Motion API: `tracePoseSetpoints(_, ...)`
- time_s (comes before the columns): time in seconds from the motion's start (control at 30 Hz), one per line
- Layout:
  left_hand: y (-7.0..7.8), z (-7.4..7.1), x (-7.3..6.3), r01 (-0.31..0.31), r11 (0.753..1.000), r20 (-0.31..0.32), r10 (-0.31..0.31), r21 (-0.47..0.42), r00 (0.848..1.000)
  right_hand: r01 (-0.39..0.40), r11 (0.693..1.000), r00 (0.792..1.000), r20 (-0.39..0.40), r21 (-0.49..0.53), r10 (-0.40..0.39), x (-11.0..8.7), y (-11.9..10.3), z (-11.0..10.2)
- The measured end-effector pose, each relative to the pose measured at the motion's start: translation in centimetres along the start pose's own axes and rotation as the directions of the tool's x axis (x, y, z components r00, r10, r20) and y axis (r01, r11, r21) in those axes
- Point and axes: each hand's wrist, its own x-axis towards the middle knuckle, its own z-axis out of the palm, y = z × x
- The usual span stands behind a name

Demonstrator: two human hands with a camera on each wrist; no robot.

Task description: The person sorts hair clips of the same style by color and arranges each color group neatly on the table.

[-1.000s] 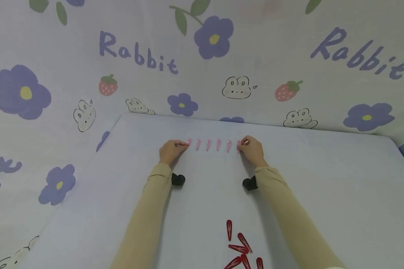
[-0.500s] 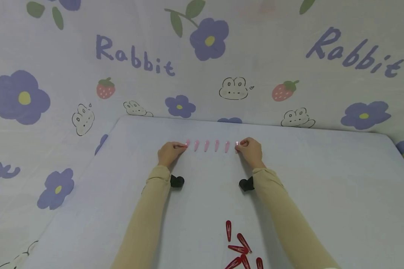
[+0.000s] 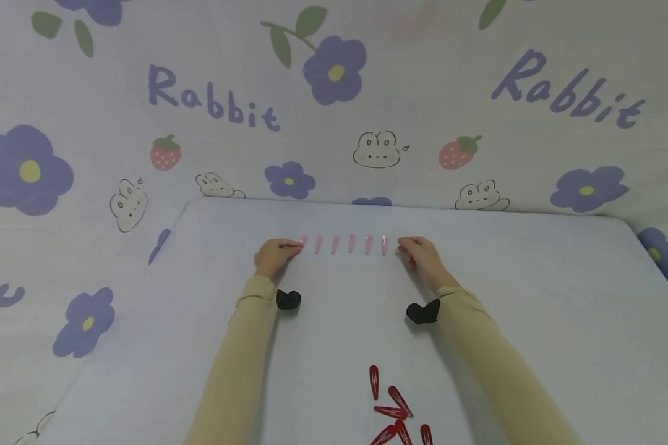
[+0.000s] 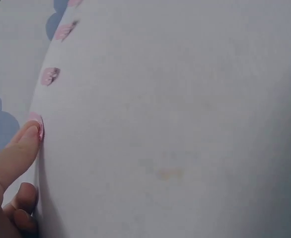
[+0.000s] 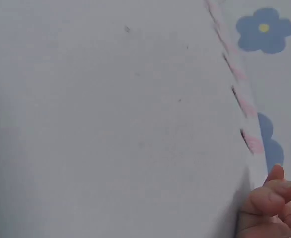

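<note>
Pink snap hair clips stand side by side in a row near the table's far edge. At the row's left end, my left hand [image 3: 274, 256] pinches the leftmost pink hair clip [image 3: 304, 238] between thumb and finger; the left wrist view shows the thumb laid over this hair clip [image 4: 35, 118]. My right hand [image 3: 425, 259] is just right of the rightmost pink hair clip [image 3: 384, 246], apart from it and holding nothing. In the right wrist view its fingers are loosely bent, with a gap between the hand [image 5: 265, 206] and the nearest clip [image 5: 254, 144].
Several red hair clips [image 3: 374, 382] lie loose at the front of the white table [image 3: 328, 334], some overlapping. Black devices [image 3: 289, 300] sit at both wrists. A cloth backdrop [image 3: 234, 148] with flowers and rabbits rises behind the table's far edge.
My right hand has let go of the rightmost pink hair clip and moved off to the right, leaving that clip in the row. The left hand still pinches the leftmost clip.
</note>
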Motion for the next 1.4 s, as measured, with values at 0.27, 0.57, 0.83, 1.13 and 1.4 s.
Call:
tracePoseSetpoints(0.27,-0.1,0.1,0.3,0.011,0.993,0.02,-0.009,-0.117,1.0,0.124,0.989,0.948,0.302,-0.077,-0.095,-5.9,-0.4,-2.2)
tracePoseSetpoints(0.57,0.1,-2.4,-1.6,0.106,0.943,0.304,-0.005,-0.317,0.953,0.385,0.887,0.83,0.516,-0.254,-0.212,-14.0,0.3,-3.5)
tracePoseSetpoints(0.83,3.1,-1.7,-8.0,-0.12,0.914,0.081,0.164,-0.388,0.983,0.509,0.797,0.823,0.457,-0.326,-0.338,-17.8,0.5,-3.6)
tracePoseSetpoints(1.13,6.7,1.1,-17.6,-0.553,0.817,-0.048,0.554,-0.163,0.831,0.672,0.692,0.72,0.45,-0.265,-0.528,-19.1,5.2,-2.8)
tracePoseSetpoints(1.4,6.5,4.8,-19.9,-0.547,0.762,-0.099,0.55,-0.347,0.829,0.645,0.741,0.741,0.388,-0.186,-0.547,-19.7,6.1,-1.6)
